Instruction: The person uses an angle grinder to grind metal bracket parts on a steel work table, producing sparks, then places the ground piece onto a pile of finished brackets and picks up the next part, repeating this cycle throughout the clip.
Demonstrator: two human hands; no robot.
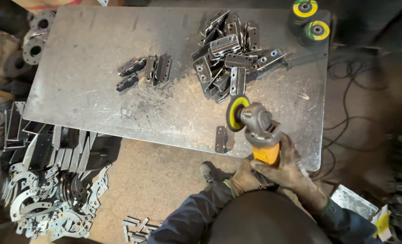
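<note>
Both hands — right hand [286, 166], left hand [245, 177] — are clenched around the angle grinder [258, 126] at the table's [83, 86] near edge. One bracket [220, 138] lies beside its disc; bracket pile [230, 56] behind, spare discs [310, 20] at far right corner.

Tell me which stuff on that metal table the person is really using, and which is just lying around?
In use:
right hand and left hand gripping the angle grinder
single metal bracket by its disc

Lying about:
big bracket pile
small bracket group
spare grinding discs
flat cut plates on the floor
</note>
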